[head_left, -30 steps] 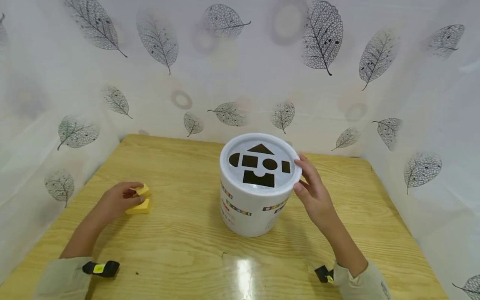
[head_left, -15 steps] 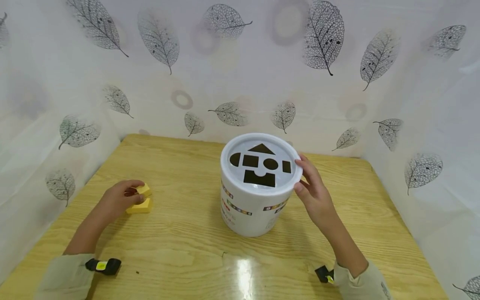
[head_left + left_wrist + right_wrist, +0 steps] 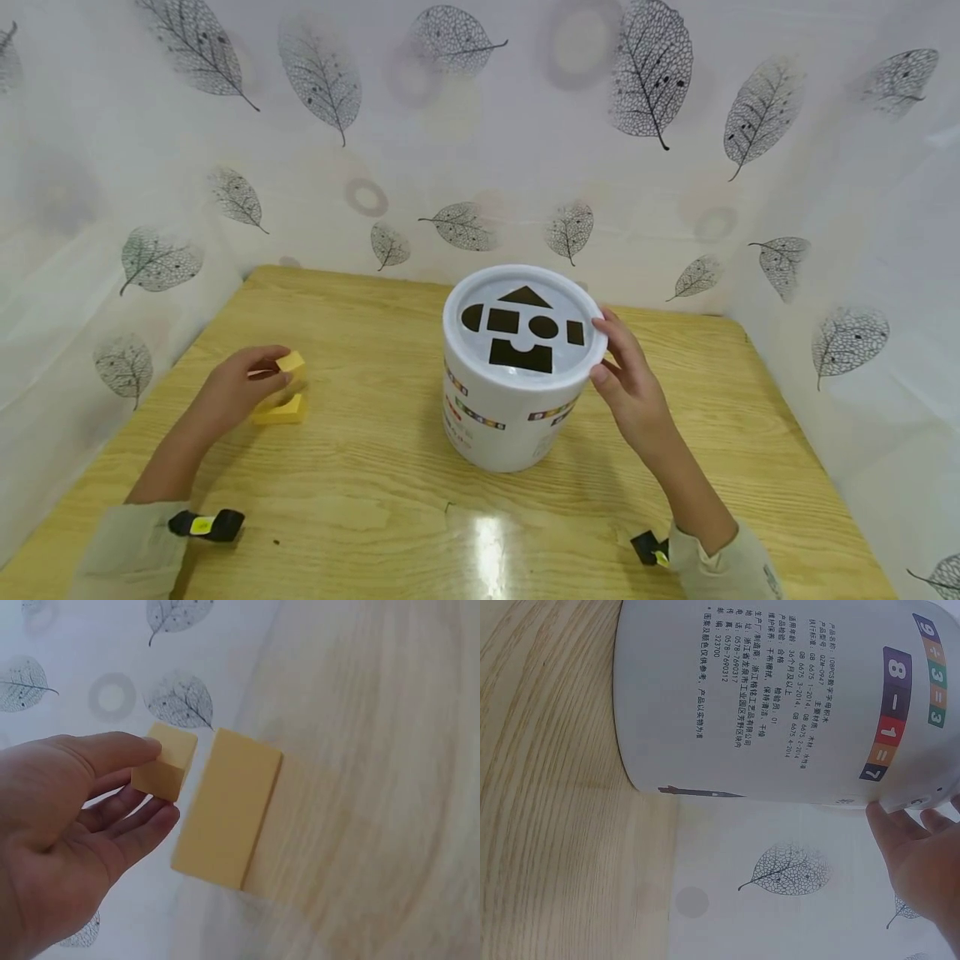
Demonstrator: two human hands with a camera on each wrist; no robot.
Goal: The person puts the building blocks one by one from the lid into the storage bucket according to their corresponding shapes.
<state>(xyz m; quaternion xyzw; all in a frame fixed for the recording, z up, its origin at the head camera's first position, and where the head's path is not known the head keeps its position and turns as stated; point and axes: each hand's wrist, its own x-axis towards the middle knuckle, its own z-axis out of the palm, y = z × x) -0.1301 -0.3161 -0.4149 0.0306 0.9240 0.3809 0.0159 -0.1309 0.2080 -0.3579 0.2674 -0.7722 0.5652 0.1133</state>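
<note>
My left hand [image 3: 236, 387] pinches a small yellow wooden block [image 3: 291, 363] between thumb and fingers. A larger, flat rectangular yellow block [image 3: 283, 411] lies on the table just below it; in the left wrist view the pinched block [image 3: 165, 759] appears beside the flat block [image 3: 226, 810]. To the right stands a white bucket [image 3: 495, 425] with several shaped cut-outs in its lid [image 3: 468, 343], among them a triangle, a circle and a notched rectangle. At the bucket's right rim, my right hand [image 3: 636, 404] holds on with bent fingers and thumb.
Everything rests on a light wood-grain table [image 3: 360, 500]. Pale sheeting [image 3: 480, 142] printed with leaves rises behind the table and along both sides. Printed text and number sums cover the bucket's side in the right wrist view.
The small block has risen off the larger one and tilted slightly, carried up by my left hand. The larger block, the bucket and my right hand have stayed in place.
</note>
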